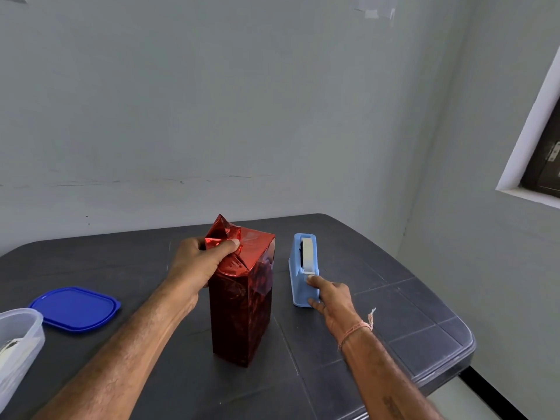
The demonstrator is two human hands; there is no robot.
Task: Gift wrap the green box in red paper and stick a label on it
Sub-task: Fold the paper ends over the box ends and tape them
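Taping: judged the step in hand. Top flaps (224, 234) were folded but not fixed, so a strip was needed.
L hand (200, 262): pinched the flaps down at box top, thumb over, fingers behind; centre of frame.
R hand (333, 301): fingers out, closed on nothing. Index tip touched tape (308, 253) end at the cutter, thumb at dispenser (298, 268) base; right of centre.
Box (242, 313): stood upright on table (394, 298), mid-frame, just left of dispenser, not touching it.
Paper (257, 247): shiny red foil, covered every side in view, no green showed. Creased at top, w/ one peak sticking up at back left.
How to: hold L pinch firm so folds can't spring. Pull a short strip, tear down vs. the cutter, lay it across flap edge onto flat foil, rub flat.
Risk: dispenser may slide w/ a one-handed pull; foil looked slick, so tape may lift.
Label: none seen on box, prob. yet to do.
Rest: blue lid (74, 307) lower left; clear tub (18, 334) at left edge, contents unclear.
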